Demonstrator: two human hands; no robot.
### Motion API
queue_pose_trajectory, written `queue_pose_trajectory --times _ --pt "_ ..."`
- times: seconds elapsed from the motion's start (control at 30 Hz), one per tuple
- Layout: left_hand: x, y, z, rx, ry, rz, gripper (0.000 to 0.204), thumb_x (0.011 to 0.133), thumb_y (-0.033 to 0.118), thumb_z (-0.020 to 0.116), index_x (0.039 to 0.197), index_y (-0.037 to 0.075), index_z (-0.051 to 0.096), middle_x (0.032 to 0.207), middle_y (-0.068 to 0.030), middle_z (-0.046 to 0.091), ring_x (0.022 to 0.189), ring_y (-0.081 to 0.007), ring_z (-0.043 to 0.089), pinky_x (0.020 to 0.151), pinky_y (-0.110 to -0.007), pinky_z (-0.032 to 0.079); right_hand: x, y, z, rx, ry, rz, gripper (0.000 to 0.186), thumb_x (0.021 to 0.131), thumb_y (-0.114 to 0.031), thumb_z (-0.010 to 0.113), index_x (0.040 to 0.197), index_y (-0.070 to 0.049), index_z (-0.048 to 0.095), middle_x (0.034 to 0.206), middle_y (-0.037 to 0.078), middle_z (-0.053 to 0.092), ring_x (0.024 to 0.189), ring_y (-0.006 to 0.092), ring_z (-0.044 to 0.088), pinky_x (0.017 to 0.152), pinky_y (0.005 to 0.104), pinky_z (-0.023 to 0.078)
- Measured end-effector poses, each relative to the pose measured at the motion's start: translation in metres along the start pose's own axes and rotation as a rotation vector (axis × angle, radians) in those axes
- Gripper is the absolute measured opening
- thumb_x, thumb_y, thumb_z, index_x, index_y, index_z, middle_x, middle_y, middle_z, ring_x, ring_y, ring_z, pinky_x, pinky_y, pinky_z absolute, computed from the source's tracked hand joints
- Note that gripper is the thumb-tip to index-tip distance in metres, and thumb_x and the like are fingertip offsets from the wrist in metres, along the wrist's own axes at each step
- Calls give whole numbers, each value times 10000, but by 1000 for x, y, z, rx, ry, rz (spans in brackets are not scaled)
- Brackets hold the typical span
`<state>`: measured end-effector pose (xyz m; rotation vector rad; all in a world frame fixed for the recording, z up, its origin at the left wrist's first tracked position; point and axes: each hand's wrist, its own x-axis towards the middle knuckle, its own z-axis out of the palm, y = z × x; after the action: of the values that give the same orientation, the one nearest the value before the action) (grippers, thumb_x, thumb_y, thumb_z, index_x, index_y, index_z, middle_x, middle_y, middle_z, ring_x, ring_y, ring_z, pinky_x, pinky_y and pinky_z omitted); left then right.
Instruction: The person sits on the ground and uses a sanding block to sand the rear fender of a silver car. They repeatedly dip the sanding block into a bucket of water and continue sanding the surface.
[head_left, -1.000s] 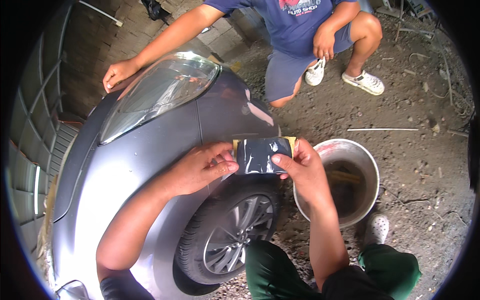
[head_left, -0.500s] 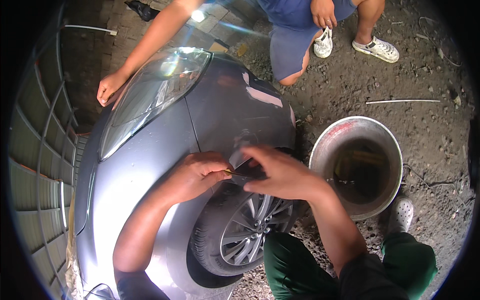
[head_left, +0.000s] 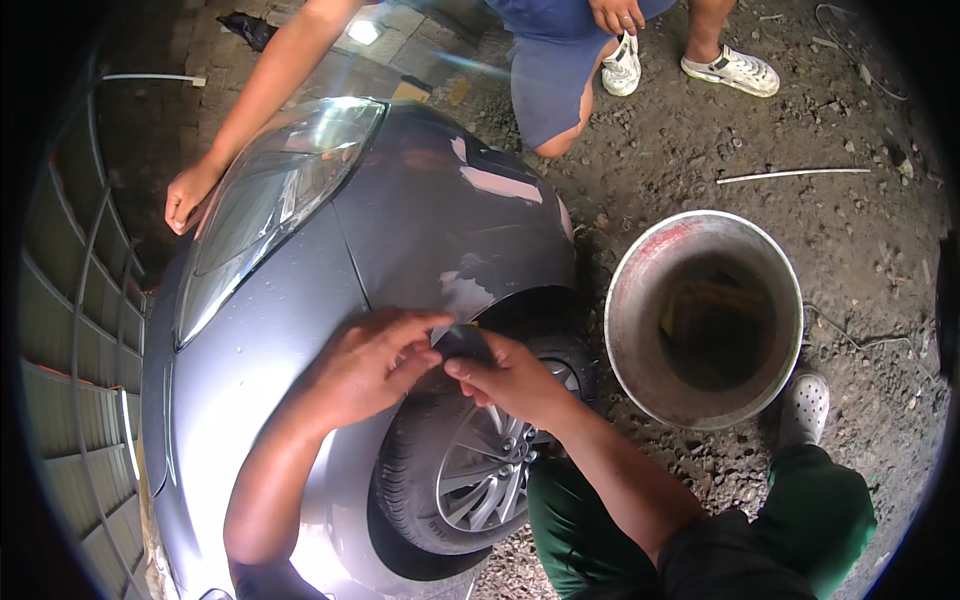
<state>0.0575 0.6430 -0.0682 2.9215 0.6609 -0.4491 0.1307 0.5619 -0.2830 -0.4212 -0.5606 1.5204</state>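
So, the small dark pad is held around the middle of the frame, just above the car wheel. It's pinched by the right hand, thumb on the near face and the fingers tucked behind. The left hand is half curled at the pad's left end; whether that end is actually gripped or only brushed can't be told from here.

As for handling, it'd be guessed as light and fairly thin, with some give, so not much to worry about weight-wise. If it's wet, it could get slippery, and creasing seems likelier than breaking. Best taken by the two short ends, or flat between thumb and fingers, with the middle left unsquashed.

Around it: a pale patch is seen on the grey car body just above the hands, and a big bucket is parked right of centre.
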Motion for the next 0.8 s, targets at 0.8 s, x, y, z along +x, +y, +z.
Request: queue_pose_trajectory --times 0.8 --pt "9 -5 1 387 266 -8 377 920 22 778 1291 83 749 985 -98 698 856 -266 713 706 -412 606 74 89 -76 888 538 92 418 1067 -524 710 978 -133 592 772 -29 569 623 119 538 524 280 451"
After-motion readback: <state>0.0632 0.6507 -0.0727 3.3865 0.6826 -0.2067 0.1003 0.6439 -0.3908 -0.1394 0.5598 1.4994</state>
